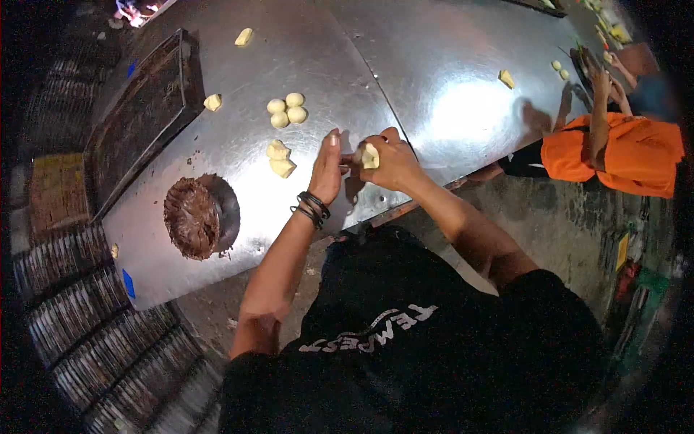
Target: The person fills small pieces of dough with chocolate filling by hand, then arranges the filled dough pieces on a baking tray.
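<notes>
My right hand [390,160] has its fingers curled round a pale yellow dough piece [370,156], above the metal table near its front edge. Close beside it is my left hand [327,168], upright with straight fingers; black bands circle its wrist. Something small and brown shows between the two hands, too blurred to make out. Several smooth dough balls [288,109] sit in a cluster beyond my left hand. Two rough dough lumps [280,158] lie left of that hand. Farther left stands a bowl of brown paste [192,218].
Single dough pieces lie at the back [243,37], at the left [212,102] and at the right [507,78] of the metal table [325,79]. A dark tray [148,119] rests at the left edge. A person in orange [614,153] works at the right.
</notes>
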`<state>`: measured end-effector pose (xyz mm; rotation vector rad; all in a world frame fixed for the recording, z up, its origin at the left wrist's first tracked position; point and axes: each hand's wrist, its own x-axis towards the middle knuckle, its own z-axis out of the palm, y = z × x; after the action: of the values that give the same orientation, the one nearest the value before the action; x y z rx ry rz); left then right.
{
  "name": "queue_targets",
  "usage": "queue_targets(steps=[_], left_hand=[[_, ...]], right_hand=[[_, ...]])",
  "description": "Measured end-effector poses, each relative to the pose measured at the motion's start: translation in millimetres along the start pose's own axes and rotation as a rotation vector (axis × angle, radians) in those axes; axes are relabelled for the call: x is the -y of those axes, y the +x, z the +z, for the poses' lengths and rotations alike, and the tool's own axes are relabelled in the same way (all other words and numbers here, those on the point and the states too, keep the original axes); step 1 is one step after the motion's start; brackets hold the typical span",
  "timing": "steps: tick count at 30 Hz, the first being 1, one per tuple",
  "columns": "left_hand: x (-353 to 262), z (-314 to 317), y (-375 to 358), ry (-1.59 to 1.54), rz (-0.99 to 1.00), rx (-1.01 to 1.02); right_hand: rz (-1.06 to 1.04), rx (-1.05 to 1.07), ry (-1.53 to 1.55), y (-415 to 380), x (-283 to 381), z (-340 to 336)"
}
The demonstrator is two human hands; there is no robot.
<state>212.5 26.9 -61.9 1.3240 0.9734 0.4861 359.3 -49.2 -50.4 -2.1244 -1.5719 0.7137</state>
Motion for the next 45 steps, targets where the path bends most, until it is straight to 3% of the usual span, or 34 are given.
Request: queue_targets(steps=[1, 2, 4, 7, 10, 12, 13, 14, 16, 17, 20, 25, 26, 28, 30, 32, 34, 36, 40, 42, 44, 45], left_hand=[[19.0, 0.6, 5.6, -0.133, -0.015, 0.054], [9.1, -1.6, 0.2, -0.015, -0.027, 0.133], [14.3, -5.5, 6.9, -0.103, -0.127, 0.219], [1.6, -16.4, 4.7, -0.233, -0.232, 0.165], [32.3, -32.1, 6.7, 0.219, 0.310, -0.163], [37.6, -47.8, -5.8, -0.016, 0.219, -0.178], [41.4, -52.5, -10.1, -0.026, 0.223, -0.165], [43.5, -55.1, -16.2, -0.035, 0.222, -0.156], [45.5, -50.6, -34.2, 0.042, 0.386, -0.220], [44.9, -49.2, -38.5, 0.088, 0.474, -0.252], [51.0, -49.5, -40.2, 0.276, 0.606, -0.260], [53.4, -46.9, -38.4, 0.328, 0.647, -0.228], [50.8, -46.4, -39.6, 0.263, 0.603, -0.194], [53.3, -49.2, -39.2, 0.351, 0.671, -0.196], [49.0, -46.7, -43.3, 0.319, 0.699, -0.218], [49.5, -44.0, -40.5, 0.418, 0.697, -0.272], [58.4, -40.0, -32.9, 0.294, 0.601, -0.286], [51.8, -35.8, -23.1, 0.209, 0.567, -0.307], [38.0, -13.9, 10.1, 0.084, 0.608, -0.400], [24.2, -8.2, 33.9, -0.047, 0.527, -0.474], [11.8, 18.0, 68.7, 0.016, 0.495, -0.585], [10.1, 27.7, 80.0, 0.138, 0.513, -0.573]], right_hand=[[0.001, -0.039, -0.036, 0.6, -0.3, 7.7], [0.002, -0.056, -0.051, 2.3, -0.5, 15.2], [0.006, -0.093, -0.093, 4.6, -0.8, 24.9], [-0.036, -0.033, -0.063, 5.0, 2.4, 19.0], [-0.129, -0.070, -0.110, 4.1, 1.2, 18.4], [-0.197, -0.140, -0.250, -4.8, 6.7, 12.3], [-0.178, -0.077, -0.212, -9.2, 8.3, 4.2], [-0.321, -0.130, -0.208, -9.0, 4.1, 2.7], [-0.620, -0.249, -0.178, -1.3, -0.7, 1.9], [-0.637, -0.281, -0.169, -0.5, -1.5, 10.3], [-0.537, -0.361, -0.153, 8.4, -0.1, 40.3], [-0.519, -0.415, -0.180, 4.2, -7.8, 56.0], [-0.509, -0.337, -0.245, 6.8, -19.8, 56.3], [-0.278, -0.185, -0.143, -12.1, 8.0, 30.9], [-0.293, -0.340, -0.152, -24.1, 12.3, 24.5], [0.024, -0.421, -0.151, -26.5, 15.7, 28.9], [0.130, -0.197, -0.090, -16.9, 17.5, 29.2], [0.126, -0.196, -0.155, -9.1, 24.3, 32.9], [-0.163, -0.090, 0.140, 2.6, 3.9, 21.7], [-0.350, -0.110, 0.246, 17.8, -13.0, 1.5], [0.004, 0.256, 0.899, 68.3, -42.2, -53.8], [0.027, 0.343, 1.093, 89.1, -61.1, -75.8]])
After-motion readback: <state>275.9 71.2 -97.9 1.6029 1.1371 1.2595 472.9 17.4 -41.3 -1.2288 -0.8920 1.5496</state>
